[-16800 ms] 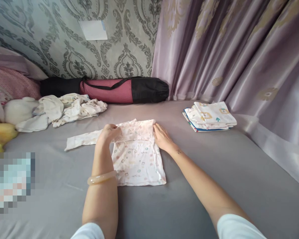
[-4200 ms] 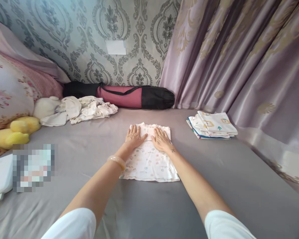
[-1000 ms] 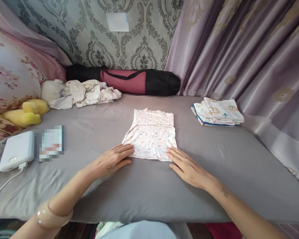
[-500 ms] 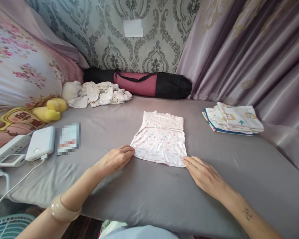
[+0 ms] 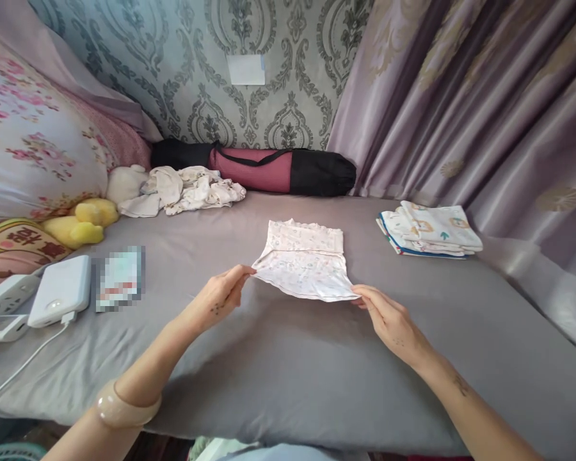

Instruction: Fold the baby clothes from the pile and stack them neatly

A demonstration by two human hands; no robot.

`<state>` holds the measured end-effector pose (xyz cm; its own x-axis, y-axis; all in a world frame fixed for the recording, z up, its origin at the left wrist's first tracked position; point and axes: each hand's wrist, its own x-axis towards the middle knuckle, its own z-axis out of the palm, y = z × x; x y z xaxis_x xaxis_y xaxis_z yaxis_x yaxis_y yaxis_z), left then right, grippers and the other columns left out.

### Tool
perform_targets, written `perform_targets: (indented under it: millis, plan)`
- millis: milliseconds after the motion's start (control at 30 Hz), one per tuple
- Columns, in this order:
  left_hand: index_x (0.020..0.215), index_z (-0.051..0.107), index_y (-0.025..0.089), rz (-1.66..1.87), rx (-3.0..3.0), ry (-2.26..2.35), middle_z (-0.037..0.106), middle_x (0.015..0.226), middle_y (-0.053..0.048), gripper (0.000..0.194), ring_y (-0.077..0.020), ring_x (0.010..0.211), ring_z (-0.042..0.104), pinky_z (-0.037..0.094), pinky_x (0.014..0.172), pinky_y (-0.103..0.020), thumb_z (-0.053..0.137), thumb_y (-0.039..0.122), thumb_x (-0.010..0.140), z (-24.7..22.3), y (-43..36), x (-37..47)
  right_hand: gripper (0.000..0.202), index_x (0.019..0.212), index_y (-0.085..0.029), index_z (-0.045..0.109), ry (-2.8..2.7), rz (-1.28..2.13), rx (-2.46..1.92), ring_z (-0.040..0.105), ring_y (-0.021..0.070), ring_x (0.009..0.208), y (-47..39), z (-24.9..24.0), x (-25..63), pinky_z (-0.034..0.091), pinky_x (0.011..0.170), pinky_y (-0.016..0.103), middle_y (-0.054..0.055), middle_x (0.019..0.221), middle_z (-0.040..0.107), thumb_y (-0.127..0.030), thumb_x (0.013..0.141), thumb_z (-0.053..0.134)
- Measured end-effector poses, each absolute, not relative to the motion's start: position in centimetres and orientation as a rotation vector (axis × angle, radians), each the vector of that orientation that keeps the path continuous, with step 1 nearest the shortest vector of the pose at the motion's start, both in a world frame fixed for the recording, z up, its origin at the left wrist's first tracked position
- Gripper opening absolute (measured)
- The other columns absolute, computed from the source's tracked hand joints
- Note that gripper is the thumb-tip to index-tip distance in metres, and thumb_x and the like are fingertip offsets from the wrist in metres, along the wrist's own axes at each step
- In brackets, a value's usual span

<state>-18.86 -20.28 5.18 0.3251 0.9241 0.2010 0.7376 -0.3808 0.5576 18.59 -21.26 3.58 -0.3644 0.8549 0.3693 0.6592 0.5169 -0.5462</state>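
Observation:
A small white garment (image 5: 307, 259) with a faint coloured print lies in front of me, its far part folded over and resting on the grey sheet (image 5: 288, 378). My left hand (image 5: 225, 294) pinches its near left corner. The near right corner is held between the thumb and fingers of my right hand (image 5: 388, 320). Between the two hands the near hem hangs in a slight sag, lifted off the sheet, with a shadow under it. Whether it is a shirt or another baby garment I cannot tell.
To the right sits a stack of folded printed cloths (image 5: 429, 229). Crumpled cloths (image 5: 192, 189) lie at the back left, by a long black and red bag (image 5: 259, 169). On the left are a white power bank (image 5: 60, 291) with a cable, a power strip (image 5: 7, 296) and a yellow plush toy (image 5: 81, 223).
Both hands have raised the garment's near edge off the sheet and a little away from me; before, it lay flat. The camera view has shifted slightly.

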Motion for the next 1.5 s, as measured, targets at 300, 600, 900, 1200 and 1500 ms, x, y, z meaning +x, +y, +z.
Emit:
perform_targets:
  millis: [300,600,900,1200,1500]
  plan:
    - [0.117,0.052,0.025,0.606,2.354,1.311,0.067,0.105,-0.005,0.024,-0.0154,0.087,0.067,0.049,0.074,-0.023,0.041,0.033,0.098,5.5,-22.3,-19.5,0.034,0.124,-0.025,0.058,-2.258,0.337,-1.188,0.063,0.0189,0.112,-23.5,4.0,19.4,0.053,0.099,0.031,0.004,0.123,0.065,-0.018,0.097,0.038]
    - [0.100,0.063,0.024,0.613,2.309,1.411,0.065,0.103,-0.005,0.026,-0.0131,0.075,0.062,0.047,0.067,-0.024,0.039,0.031,0.097,6.6,-19.4,-18.8,0.029,0.113,-0.027,0.063,-2.246,0.472,-1.377,0.066,0.0183,0.101,-21.5,4.3,19.8,0.056,0.085,0.028,0.002,0.116,0.068,-0.020,0.092,0.043]
    - [0.086,0.064,0.016,0.977,1.418,1.278,0.067,0.083,-0.005,0.034,-0.0181,0.076,0.063,0.050,0.068,-0.028,0.066,0.049,0.076,7.2,-11.7,-17.0,0.020,0.093,-0.020,0.066,-1.884,0.695,-1.347,0.064,0.0194,0.091,-12.8,5.6,18.8,0.049,0.084,0.033,0.005,0.098,0.070,-0.030,0.083,0.051]
    - [0.083,0.058,0.016,1.280,0.960,1.374,0.059,0.068,0.001,0.031,-0.0117,0.057,0.055,0.042,0.052,-0.021,0.066,0.036,0.061,2.9,-4.9,-13.9,0.034,0.101,-0.015,0.059,-1.309,0.819,-1.489,0.064,0.0211,0.080,-5.2,1.3,15.8,0.050,0.068,0.030,0.009,0.090,0.069,-0.035,0.076,0.047]
    - [0.098,0.059,0.017,1.348,1.252,1.650,0.056,0.064,0.002,0.031,-0.0132,0.057,0.051,0.041,0.055,-0.022,0.053,0.038,0.077,0.2,-1.5,-13.1,0.041,0.118,-0.013,0.060,-1.555,0.417,-1.642,0.061,0.0241,0.106,-2.3,0.6,14.8,0.045,0.095,0.036,0.014,0.116,0.067,-0.029,0.091,0.035]
